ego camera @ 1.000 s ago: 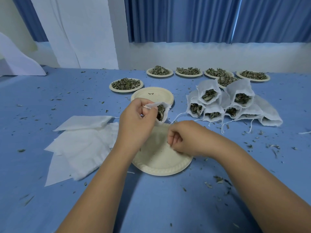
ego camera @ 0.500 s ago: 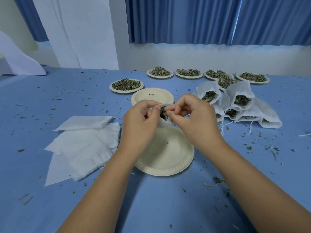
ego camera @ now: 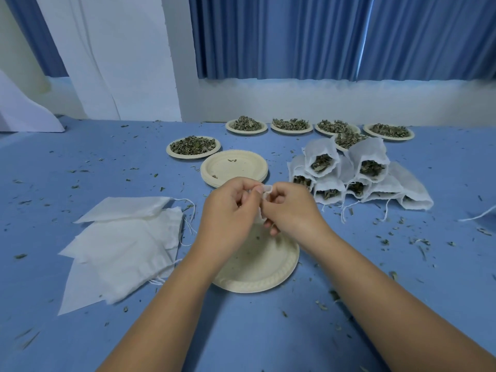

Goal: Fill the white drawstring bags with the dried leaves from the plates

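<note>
Head view: white bag [ego camera: 266, 188] between pinching fingers [ego camera: 281, 189]

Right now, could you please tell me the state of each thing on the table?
Held bag: pinched between both hands.
Left hand: pinches the bag.
Right hand: pinches the bag.
Near plate: only crumbs on it.
Stacked plates: nearly bare.
Piled bags: filled, mouths open.
Flat bags: empty.
Far plates: heaped with leaves.

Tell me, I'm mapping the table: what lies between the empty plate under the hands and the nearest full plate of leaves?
A stack of empty paper plates lies there, seen in the head view.
</note>
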`<act>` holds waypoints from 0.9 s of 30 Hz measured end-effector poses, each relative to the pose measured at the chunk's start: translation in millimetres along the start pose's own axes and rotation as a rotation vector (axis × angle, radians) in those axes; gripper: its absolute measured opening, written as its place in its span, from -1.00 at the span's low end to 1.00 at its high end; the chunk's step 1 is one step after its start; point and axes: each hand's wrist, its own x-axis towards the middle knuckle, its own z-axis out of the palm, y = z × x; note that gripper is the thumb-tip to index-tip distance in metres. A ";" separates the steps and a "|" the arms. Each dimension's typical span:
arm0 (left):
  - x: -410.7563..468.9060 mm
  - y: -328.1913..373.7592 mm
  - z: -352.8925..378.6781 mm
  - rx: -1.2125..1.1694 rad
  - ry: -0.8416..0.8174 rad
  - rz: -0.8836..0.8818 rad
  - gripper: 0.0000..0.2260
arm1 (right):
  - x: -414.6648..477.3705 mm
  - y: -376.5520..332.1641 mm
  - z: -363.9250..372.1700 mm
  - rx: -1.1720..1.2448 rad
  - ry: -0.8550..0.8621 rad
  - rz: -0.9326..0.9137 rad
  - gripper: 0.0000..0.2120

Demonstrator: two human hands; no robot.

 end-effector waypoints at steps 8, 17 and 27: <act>6.5 9.4 20.4 0.029 0.018 0.103 -0.89 | -4.3 -12.6 -30.5 0.243 -0.084 0.087 -0.85; 85.7 66.3 86.5 0.210 -0.039 0.305 -0.85 | 37.4 -35.6 -115.5 0.314 0.336 -0.102 -0.85; 133.2 38.1 152.6 0.705 -0.267 0.258 -0.75 | 92.6 16.8 -164.7 -0.344 0.489 -0.085 -0.72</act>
